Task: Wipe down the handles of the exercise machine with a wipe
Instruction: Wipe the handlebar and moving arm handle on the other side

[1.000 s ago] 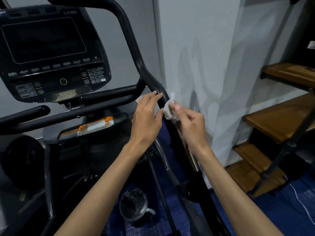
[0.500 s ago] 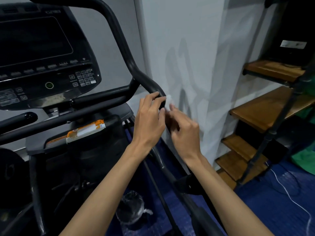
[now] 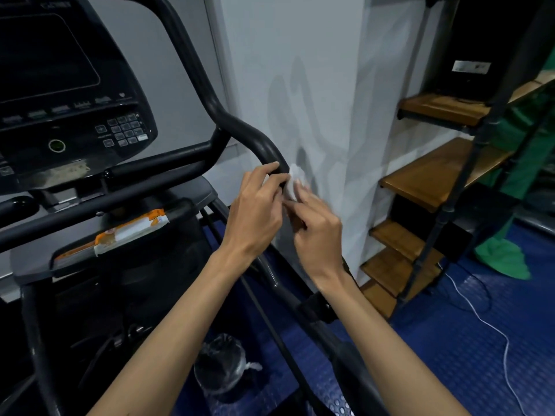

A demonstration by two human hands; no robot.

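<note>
The black right handle (image 3: 240,127) of the exercise machine curves down from the top and runs on toward the lower right. My left hand (image 3: 258,211) curls its fingers over the handle from the left. My right hand (image 3: 315,232) pinches a small crumpled white wipe (image 3: 295,181) and presses it against the handle's right side, just beside my left fingertips. The part of the handle under both hands is hidden.
The black console (image 3: 66,94) fills the upper left, with an orange-and-white wipe packet (image 3: 129,232) on the ledge below it. A lined bin (image 3: 220,367) stands on the blue floor. A white wall sits right of the handle, wooden shelves (image 3: 435,175) farther right.
The view has swung to the right. Both hands stay together on the handle; the wipe sits slightly higher against the bar than a second ago.
</note>
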